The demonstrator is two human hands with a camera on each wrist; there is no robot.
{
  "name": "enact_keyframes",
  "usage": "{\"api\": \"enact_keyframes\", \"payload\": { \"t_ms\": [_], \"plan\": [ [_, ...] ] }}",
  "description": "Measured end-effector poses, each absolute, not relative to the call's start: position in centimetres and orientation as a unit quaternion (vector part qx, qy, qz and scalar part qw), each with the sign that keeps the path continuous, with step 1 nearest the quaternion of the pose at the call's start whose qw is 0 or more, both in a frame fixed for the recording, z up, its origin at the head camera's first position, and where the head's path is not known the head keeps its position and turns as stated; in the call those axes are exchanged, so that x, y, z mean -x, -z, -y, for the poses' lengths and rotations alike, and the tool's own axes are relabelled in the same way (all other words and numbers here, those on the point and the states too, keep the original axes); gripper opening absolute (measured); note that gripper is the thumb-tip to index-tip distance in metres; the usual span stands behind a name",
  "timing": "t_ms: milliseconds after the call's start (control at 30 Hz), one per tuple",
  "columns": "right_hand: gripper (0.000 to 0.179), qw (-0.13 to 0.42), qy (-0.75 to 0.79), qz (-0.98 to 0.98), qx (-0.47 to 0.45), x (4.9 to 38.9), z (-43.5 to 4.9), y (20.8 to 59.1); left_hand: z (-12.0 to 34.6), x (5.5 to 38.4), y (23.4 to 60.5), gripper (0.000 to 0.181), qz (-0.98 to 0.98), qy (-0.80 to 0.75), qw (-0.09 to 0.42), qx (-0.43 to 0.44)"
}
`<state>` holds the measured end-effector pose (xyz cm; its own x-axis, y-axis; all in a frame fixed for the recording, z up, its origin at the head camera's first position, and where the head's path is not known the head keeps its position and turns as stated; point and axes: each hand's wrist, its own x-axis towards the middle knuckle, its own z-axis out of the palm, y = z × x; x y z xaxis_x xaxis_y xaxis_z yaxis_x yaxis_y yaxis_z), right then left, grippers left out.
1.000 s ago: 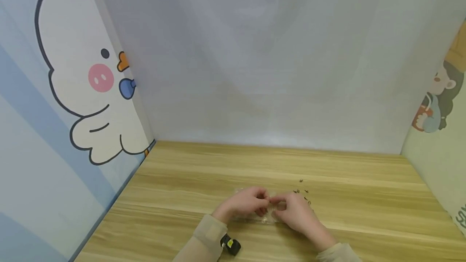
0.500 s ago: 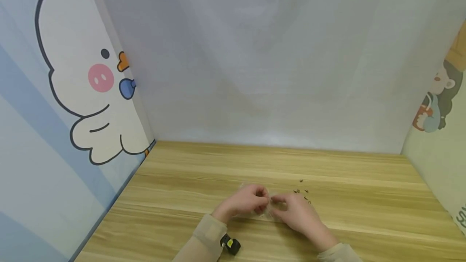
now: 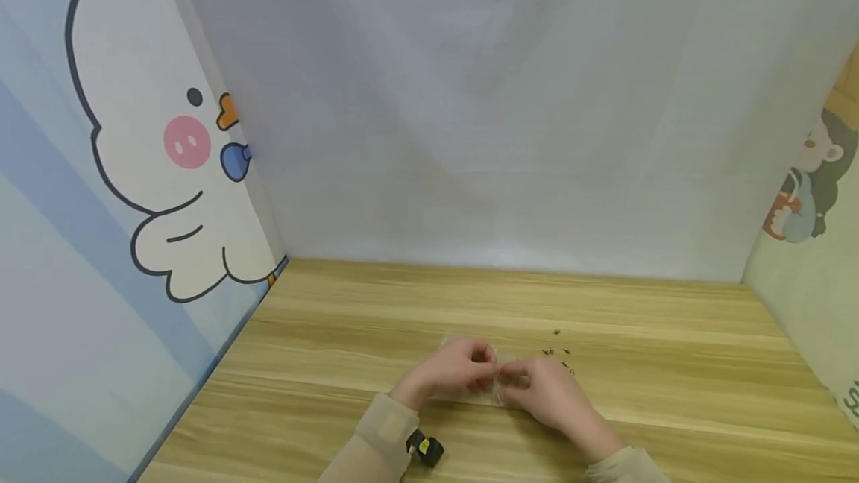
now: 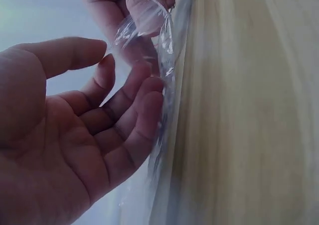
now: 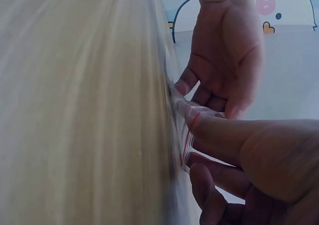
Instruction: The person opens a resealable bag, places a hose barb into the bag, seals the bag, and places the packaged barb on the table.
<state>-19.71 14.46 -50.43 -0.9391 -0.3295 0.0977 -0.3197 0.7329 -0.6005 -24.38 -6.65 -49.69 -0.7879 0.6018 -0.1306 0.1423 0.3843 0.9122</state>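
Observation:
A clear plastic zip bag [image 5: 187, 140] with a red line along its mouth is between both hands, low over the wooden table. My left hand [image 3: 456, 367] pinches the edge of the bag between thumb and index finger; its other fingers curl against the film in the left wrist view. From the other side my right hand [image 3: 546, 393] grips the mouth end, its thumb lying over the red line in the right wrist view. Crinkled film [image 4: 167, 51] stretches up to the right hand's fingers. Most of the bag is hidden behind the hands in the head view.
Several tiny dark metal pieces [image 3: 567, 351] lie scattered on the table [image 3: 335, 319], just beyond the right hand. A small black device [image 3: 429, 451] sits at the left wrist. A pale backdrop [image 3: 503, 133] rises behind the table.
The bag has shifted: its front part, which showed below the hands a second ago, has drawn back beneath them. Both hands stay almost in place. The small metal pieces have not moved.

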Motion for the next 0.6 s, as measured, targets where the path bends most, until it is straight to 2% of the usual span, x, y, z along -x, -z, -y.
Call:
{"api": "enact_keyframes", "payload": {
  "t_ms": [133, 300, 600],
  "plan": [
    [0.036, 0.011, 0.318, -0.934, 0.162, 19.63, -14.40, 50.34, 6.96, 24.67, 49.73, 0.003, -0.819, -0.470, 0.214, -0.249],
    [0.036, 0.014, 0.318, -0.937, 0.140, 19.65, -14.28, 50.39, 6.88, 24.69, 49.77, 0.023, -0.847, -0.419, 0.187, -0.270],
    [0.032, 0.005, 0.320, -0.938, 0.134, 19.81, -14.00, 50.70, 6.56, 24.44, 49.92, 0.029, -0.867, -0.392, 0.168, -0.258]
  ]
}}
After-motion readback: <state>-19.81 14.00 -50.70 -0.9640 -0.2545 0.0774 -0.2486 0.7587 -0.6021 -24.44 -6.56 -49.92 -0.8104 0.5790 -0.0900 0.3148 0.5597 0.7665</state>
